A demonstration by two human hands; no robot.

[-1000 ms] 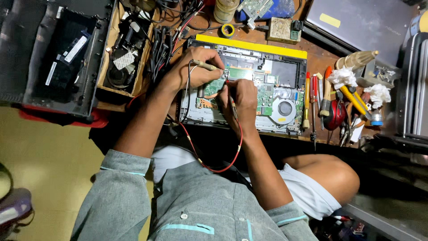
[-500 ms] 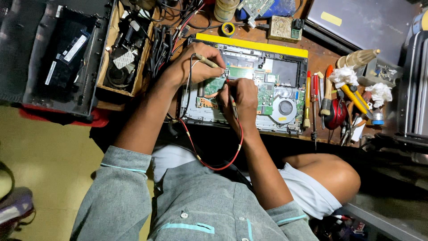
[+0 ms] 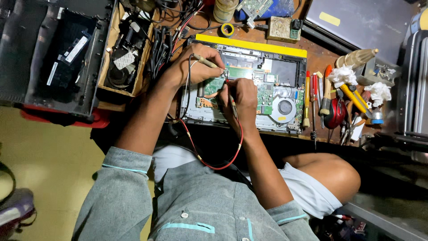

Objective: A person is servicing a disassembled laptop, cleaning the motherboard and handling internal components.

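The opened laptop chassis with its yellow-edged rear rim and exposed green circuit board point(image 3: 267, 96) lay flat on the brown wooden workbench point(image 3: 318, 56) and served as the reference point for all other items. The left hand point(image 3: 194, 67) rested over the left portion of the chassis, its fingers curled and pressed together around a slim beige probe with a black lead point(image 3: 206, 61), whose tip met the board near the centre of the chassis. The right hand point(image 3: 238, 96) lay just below that contact point, its thumb and fingers pinching a second probe with a red lead point(image 3: 232, 103), tip directed upward onto the board beside the first probe. The red wire point(image 3: 209, 163) looped down from the chassis front edge across the person's lap. A round grey cooling fan point(image 3: 282, 108) sat in the right half of the chassis. Just right of the chassis lay a row of screwdrivers with yellow and red handles point(image 3: 310, 100), and beyond them a red-handled pair of pliers point(image 3: 334, 114). Left of the chassis stood a wooden tray of black cables and parts point(image 3: 127, 53). Behind the chassis, near its rear rim, a small roll of yellow tape point(image 3: 228, 30) lay on the bench.
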